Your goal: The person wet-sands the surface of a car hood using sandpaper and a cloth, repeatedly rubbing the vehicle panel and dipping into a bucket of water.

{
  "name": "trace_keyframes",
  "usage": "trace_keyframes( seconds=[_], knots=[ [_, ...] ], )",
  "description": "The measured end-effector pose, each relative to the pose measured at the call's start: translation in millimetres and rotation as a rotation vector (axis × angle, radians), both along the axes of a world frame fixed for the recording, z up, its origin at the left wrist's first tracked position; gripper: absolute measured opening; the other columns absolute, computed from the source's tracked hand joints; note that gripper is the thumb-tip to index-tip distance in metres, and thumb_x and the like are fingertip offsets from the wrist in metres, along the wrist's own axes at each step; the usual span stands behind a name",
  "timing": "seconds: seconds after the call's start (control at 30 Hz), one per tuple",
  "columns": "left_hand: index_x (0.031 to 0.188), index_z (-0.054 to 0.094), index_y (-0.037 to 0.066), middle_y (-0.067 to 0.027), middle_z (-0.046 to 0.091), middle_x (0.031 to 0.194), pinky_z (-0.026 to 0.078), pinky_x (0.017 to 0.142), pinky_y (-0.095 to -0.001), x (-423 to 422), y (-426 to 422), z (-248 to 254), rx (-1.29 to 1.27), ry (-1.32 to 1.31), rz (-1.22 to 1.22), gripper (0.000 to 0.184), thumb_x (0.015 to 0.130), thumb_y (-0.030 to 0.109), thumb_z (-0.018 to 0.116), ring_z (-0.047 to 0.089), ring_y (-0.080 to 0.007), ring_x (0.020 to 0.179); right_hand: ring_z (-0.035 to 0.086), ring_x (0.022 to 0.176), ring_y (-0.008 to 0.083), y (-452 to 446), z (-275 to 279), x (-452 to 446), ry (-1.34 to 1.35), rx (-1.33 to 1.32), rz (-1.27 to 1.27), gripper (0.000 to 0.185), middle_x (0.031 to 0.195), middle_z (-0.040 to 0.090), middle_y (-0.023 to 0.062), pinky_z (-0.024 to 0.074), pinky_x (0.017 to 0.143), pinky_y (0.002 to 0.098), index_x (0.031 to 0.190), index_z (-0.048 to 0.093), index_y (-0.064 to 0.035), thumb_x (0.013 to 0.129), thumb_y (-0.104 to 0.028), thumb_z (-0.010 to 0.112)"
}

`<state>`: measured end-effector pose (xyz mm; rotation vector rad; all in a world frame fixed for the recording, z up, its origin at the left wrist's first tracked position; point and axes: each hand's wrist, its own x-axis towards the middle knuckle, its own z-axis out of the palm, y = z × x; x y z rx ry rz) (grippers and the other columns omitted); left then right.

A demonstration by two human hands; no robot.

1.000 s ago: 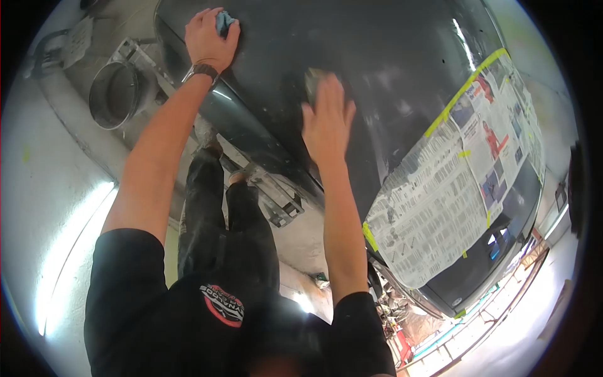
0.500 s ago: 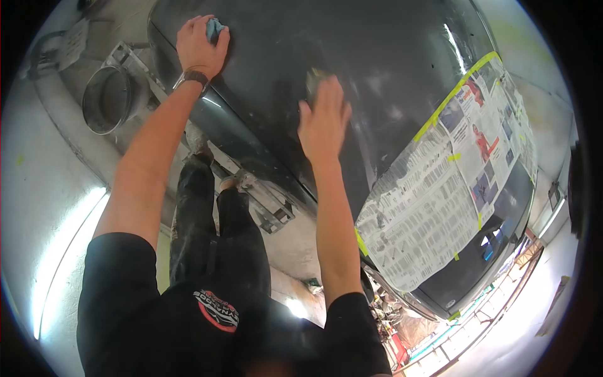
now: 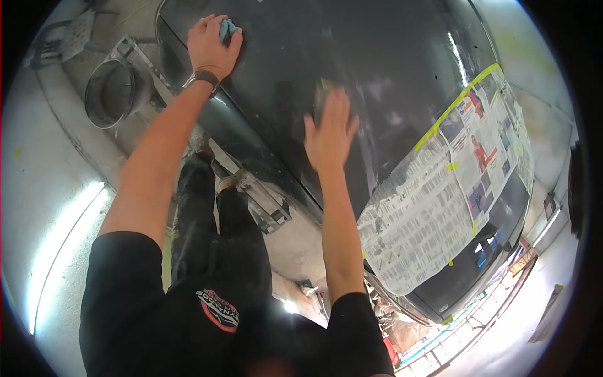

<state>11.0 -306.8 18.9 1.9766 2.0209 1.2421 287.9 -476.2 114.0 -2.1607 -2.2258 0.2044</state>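
Note:
A dark grey car panel with whitish dusty smears lies under both hands. My left hand, with a band on its wrist, rests near the panel's edge at the upper left. Its fingers are closed around a crumpled blue cloth. Nearer the middle of the panel, my right hand lies over a greenish-grey pad, pressing it on the surface. Its thumb is spread to the side. The hand and pad are slightly blurred, and most of the pad is hidden under the fingers.
Newspaper sheets edged with yellow-green tape cover part of the car on the right. A wheel rim and a metal frame stand on the floor at left. A plastic chair is farther back.
My right hand and the pad have shifted slightly down and right in view. The whole view has tilted a little. My left hand still holds the cloth.

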Motion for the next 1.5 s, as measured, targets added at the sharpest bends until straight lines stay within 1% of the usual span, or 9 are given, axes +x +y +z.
trace_keyframes(
  seconds=[0.2, 0.3, 0.37, 0.63, 0.9, 1.1, 1.2, 1.33, 1.5],
  knots=[
    [0.120, 0.074, 0.011, -0.0186, 0.073, 0.121, 0.050, 0.103, -0.0510, -2, -1, 5, 0.069, -0.017, -0.039, 0.044, 0.090, 0.042, 0.076, 0.065, -0.0410, 0.118, 0.015, 0.161, 0.0472, -159, -5, 13, -0.033, -0.080, -0.124, 0.092, 0.171, 0.022, 0.0304, 0.0043, 0.120, 0.0771, 0.163, 0.022, 0.0073, 0.095, -0.032, 0.071],
    [0.125, 0.067, 0.005, -0.0253, 0.063, 0.132, 0.044, 0.109, -0.0543, 6, -7, 24, -0.089, -0.071, 0.015, 0.044, 0.086, 0.026, 0.076, 0.057, -0.0452, 0.124, 0.020, 0.161, 0.0386, -12, 11, -63, -0.007, -0.212, 0.011, 0.089, 0.171, 0.025, 0.0248, 0.0136, 0.120, 0.0757, 0.163, 0.027, 0.0052, 0.100, -0.046, 0.063],
    [0.124, 0.067, 0.005, -0.0249, 0.063, 0.132, 0.045, 0.109, -0.0544, 6, -9, 22, -0.065, -0.073, 0.016, 0.044, 0.086, 0.026, 0.076, 0.057, -0.0452, 0.124, 0.026, 0.159, 0.0347, 49, -27, -106, -0.038, 0.114, 0.116, 0.079, 0.171, 0.029, 0.0200, 0.0233, 0.119, 0.0718, 0.158, 0.040, 0.0014, 0.101, -0.049, 0.061],
    [0.123, 0.067, 0.005, -0.0235, 0.064, 0.130, 0.046, 0.107, -0.0549, 4, -7, 24, -0.057, -0.106, 0.014, 0.043, 0.086, 0.025, 0.076, 0.058, -0.0449, 0.123, 0.022, 0.161, 0.0393, -178, -16, 17, -0.042, -0.098, 0.125, 0.081, 0.173, 0.027, 0.0199, 0.0142, 0.121, 0.0741, 0.160, 0.037, -0.0004, 0.098, -0.043, 0.067],
    [0.121, 0.067, 0.006, -0.0236, 0.065, 0.126, 0.047, 0.105, -0.0539, 3, -6, 21, -0.009, -0.083, 0.007, 0.041, 0.085, 0.025, 0.076, 0.059, -0.0447, 0.119, 0.035, 0.156, 0.0351, 11, -43, -137, 0.188, 0.135, 0.199, 0.069, 0.167, 0.038, 0.0191, 0.0248, 0.119, 0.0710, 0.157, 0.042, -0.0028, 0.100, -0.035, 0.066],
    [0.121, 0.067, 0.005, -0.0238, 0.065, 0.125, 0.047, 0.104, -0.0538, 1, -6, 22, 0.002, -0.103, -0.019, 0.043, 0.084, 0.025, 0.076, 0.059, -0.0445, 0.118, 0.031, 0.158, 0.0391, -153, -4, -18, -0.013, -0.272, 0.134, 0.072, 0.168, 0.036, 0.0210, 0.0161, 0.122, 0.0710, 0.157, 0.042, 0.0004, 0.097, -0.028, 0.071],
    [0.120, 0.068, 0.005, -0.0237, 0.065, 0.125, 0.047, 0.104, -0.0538, 2, -7, 22, 0.014, -0.114, 0.001, 0.042, 0.084, 0.026, 0.076, 0.059, -0.0444, 0.118, 0.031, 0.157, 0.0383, -201, -21, -8, -0.044, -0.093, 0.086, 0.077, 0.170, 0.035, 0.0181, 0.0163, 0.120, 0.0718, 0.153, 0.047, -0.0007, 0.092, -0.037, 0.077],
    [0.120, 0.068, 0.005, -0.0232, 0.065, 0.126, 0.047, 0.104, -0.0541, 3, -7, 18, 0.012, -0.109, 0.010, 0.041, 0.086, 0.026, 0.076, 0.059, -0.0445, 0.119, 0.033, 0.156, 0.0357, -54, -35, -127, 0.053, -0.009, 0.182, 0.072, 0.168, 0.036, 0.0176, 0.0262, 0.117, 0.0697, 0.152, 0.049, 0.0008, 0.095, -0.038, 0.073],
    [0.120, 0.068, 0.004, -0.0225, 0.065, 0.125, 0.047, 0.104, -0.0544, 2, -6, 18, -0.014, -0.093, -0.013, 0.041, 0.086, 0.026, 0.076, 0.059, -0.0446, 0.117, 0.032, 0.157, 0.0308, -75, -19, -110, 0.093, -0.095, 0.130, 0.072, 0.169, 0.036, 0.0132, 0.0259, 0.117, 0.0711, 0.152, 0.049, 0.0003, 0.095, -0.037, 0.072]
  ],
)
